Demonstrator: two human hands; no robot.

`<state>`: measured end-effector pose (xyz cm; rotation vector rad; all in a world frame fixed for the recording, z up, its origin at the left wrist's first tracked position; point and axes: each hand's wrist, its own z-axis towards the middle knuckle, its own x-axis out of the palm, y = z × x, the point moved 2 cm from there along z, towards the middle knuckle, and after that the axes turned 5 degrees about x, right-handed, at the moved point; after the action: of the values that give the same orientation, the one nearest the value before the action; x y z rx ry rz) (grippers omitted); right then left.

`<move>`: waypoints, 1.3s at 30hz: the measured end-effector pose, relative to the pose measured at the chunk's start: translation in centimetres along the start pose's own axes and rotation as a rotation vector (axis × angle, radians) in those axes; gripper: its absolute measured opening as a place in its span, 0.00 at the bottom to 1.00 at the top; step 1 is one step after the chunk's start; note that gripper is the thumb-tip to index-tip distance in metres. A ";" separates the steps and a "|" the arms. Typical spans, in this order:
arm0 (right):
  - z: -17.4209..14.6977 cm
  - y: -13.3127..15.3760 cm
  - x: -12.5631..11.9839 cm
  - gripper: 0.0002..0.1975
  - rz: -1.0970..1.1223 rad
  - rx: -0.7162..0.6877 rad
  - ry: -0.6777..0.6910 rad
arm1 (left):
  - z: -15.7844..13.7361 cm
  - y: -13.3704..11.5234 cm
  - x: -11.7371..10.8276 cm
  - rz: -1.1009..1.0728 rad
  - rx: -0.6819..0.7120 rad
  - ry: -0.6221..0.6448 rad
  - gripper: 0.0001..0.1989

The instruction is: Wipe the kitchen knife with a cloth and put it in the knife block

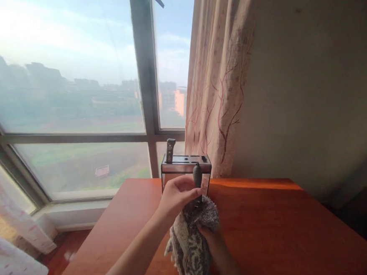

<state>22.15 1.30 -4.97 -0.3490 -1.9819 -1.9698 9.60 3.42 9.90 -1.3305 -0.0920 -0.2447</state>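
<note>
My left hand (pixel 178 193) is closed, thumb and fingers pinching a dark tool with a ribbed grip (pixel 196 175) that points upward. Its lower end goes into a grey and cream patterned cloth (pixel 191 249), so I cannot see what kind of tool it is. Wrapped round the cloth from the right, my right hand (pixel 209 238) is closed on it below the left hand. The cloth hangs down in folds over the table. Just behind the hands stands a box-shaped knife holder (pixel 186 166) with slots in its top. One dark handle with holes (pixel 170 150) sticks up at its left end.
A reddish-brown wooden table (pixel 273 240) lies under the hands, its far edge near the wall (pixel 306 91). Large windows (pixel 79 105) fill the left side. A beige curtain (pixel 219 81) with branch patterns hangs behind the holder, and another curtain (pixel 6 250) is at lower left.
</note>
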 end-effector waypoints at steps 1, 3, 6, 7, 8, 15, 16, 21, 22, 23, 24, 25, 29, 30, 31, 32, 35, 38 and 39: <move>-0.1 0.3 0.2 0.20 -0.062 -0.016 0.003 | 0.3 -0.3 -0.2 0.004 0.011 -0.046 0.14; -0.2 1.0 0.7 0.19 -0.166 -0.044 0.023 | 1.0 -1.2 -0.5 0.004 0.030 -0.089 0.15; -0.6 2.0 1.3 0.18 -0.214 -0.081 0.020 | 2.1 -3.3 -0.7 0.045 0.100 -0.086 0.13; -0.7 2.2 1.4 0.17 -0.213 -0.089 0.017 | 2.5 -4.1 -0.8 0.073 0.152 -0.099 0.12; -0.7 2.3 1.5 0.16 -0.209 -0.098 0.021 | 3.0 -5.0 -0.7 0.104 0.207 -0.110 0.12; -0.1 1.8 0.6 0.15 -0.167 -0.062 -0.028 | 6.1 -9.6 0.0 0.293 0.459 -0.226 0.10; 0.0 1.6 0.5 0.15 -0.162 -0.050 -0.043 | 6.6 -10.2 0.1 0.304 0.498 -0.245 0.10; 0.3 0.9 0.9 0.18 -0.110 0.011 -0.080 | 9.6 -13.2 0.2 0.404 0.731 -0.342 0.10; 0.4 0.9 1.1 0.19 -0.090 0.028 -0.084 | 10.2 -13.7 0.2 0.446 0.784 -0.368 0.10; 0.4 0.9 1.3 0.21 -0.068 0.048 -0.090 | 10.7 -14.2 0.2 0.487 0.833 -0.393 0.09; 0.5 0.9 1.5 0.22 -0.047 0.070 -0.095 | 11.3 -14.5 0.2 0.524 0.876 -0.412 0.09; 0.5 0.8 1.6 0.23 -0.030 0.094 -0.099 | 11.7 -14.7 0.1 0.553 0.911 -0.426 0.09; 0.6 0.6 1.7 0.23 -0.014 0.154 -0.088 | 13.0 -14.6 0.0 0.616 0.977 -0.463 0.07; 0.6 0.6 1.7 0.22 -0.020 0.152 -0.084 | 13.1 -14.4 -0.1 0.624 0.979 -0.470 0.07; 0.6 0.5 1.7 0.22 -0.028 0.148 -0.080 | 13.3 -14.2 -0.2 0.631 0.975 -0.477 0.07; 0.6 0.5 1.6 0.22 -0.035 0.147 -0.078 | 13.4 -14.0 -0.3 0.638 0.968 -0.485 0.07; 0.6 0.4 1.6 0.21 -0.040 0.156 -0.073 | 13.6 -13.5 -0.7 0.650 0.943 -0.517 0.08; 0.6 0.3 1.7 0.21 -0.031 0.153 -0.075 | 13.8 -13.4 -0.7 0.642 0.941 -0.522 0.08; 0.6 0.3 1.7 0.22 -0.029 0.152 -0.075 | 13.8 -13.4 -0.7 0.639 0.943 -0.522 0.08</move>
<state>20.69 1.81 -3.99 -0.3630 -2.1794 -1.8335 6.86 13.97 25.75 -0.4001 -0.1858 0.6366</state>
